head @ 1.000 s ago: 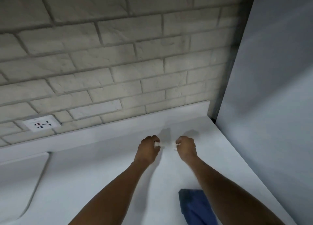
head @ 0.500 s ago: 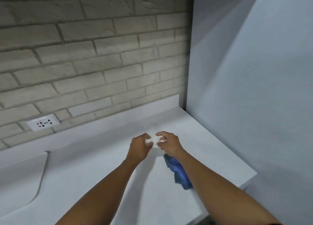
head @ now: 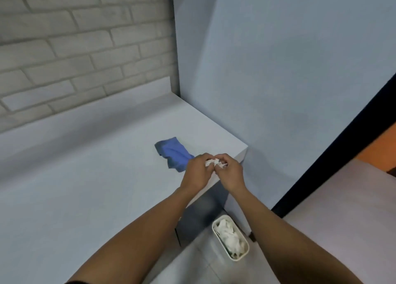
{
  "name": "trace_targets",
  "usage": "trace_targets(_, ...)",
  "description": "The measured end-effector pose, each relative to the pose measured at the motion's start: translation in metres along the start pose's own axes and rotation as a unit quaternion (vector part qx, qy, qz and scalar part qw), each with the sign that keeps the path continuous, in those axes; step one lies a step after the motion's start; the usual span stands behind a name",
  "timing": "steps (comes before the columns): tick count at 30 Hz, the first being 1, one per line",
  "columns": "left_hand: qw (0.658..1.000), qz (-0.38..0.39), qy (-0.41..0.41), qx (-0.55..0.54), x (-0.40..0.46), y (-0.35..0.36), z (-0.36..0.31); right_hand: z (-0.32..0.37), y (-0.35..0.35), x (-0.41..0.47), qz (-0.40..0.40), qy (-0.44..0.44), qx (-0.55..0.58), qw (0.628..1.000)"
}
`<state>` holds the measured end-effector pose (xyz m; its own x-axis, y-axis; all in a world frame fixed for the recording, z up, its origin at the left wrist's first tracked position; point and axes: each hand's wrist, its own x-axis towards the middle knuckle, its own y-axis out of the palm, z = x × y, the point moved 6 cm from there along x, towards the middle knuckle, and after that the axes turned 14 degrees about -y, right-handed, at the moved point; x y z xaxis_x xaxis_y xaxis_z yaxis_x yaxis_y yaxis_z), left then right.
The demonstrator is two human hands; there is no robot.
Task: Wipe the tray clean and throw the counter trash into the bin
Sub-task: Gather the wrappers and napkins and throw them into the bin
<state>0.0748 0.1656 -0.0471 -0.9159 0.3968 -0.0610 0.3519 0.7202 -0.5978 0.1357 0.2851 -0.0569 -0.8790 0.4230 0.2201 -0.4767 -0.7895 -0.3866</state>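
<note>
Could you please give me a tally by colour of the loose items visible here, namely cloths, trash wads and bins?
Blue: 1, the cloth lying on the counter.
White: 2, the crumpled paper wad held between the left hand and right hand, and the bin on the floor, holding white paper.
Total: 3

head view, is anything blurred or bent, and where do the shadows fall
Head view: soft throughout, so the crumpled paper between left hand and right hand lacks detail; wide-angle bends the wall edge; even light, deepest shadow under the counter beside the bin.
</note>
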Motion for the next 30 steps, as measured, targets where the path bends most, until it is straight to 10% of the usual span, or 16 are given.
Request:
trace_targets(20,0.960,0.093,-0.223,0.141,-0.037,0.266,0.181,-0.314,-0.023,-0.125,0.166,0.166,-0.202,0.951)
trace_targets(30,0.955,0.125,-0.232,0.139,0.001,0.431,0.329,-0.524,0.042,-0.169,0.106,0.253,-0.179,0.945)
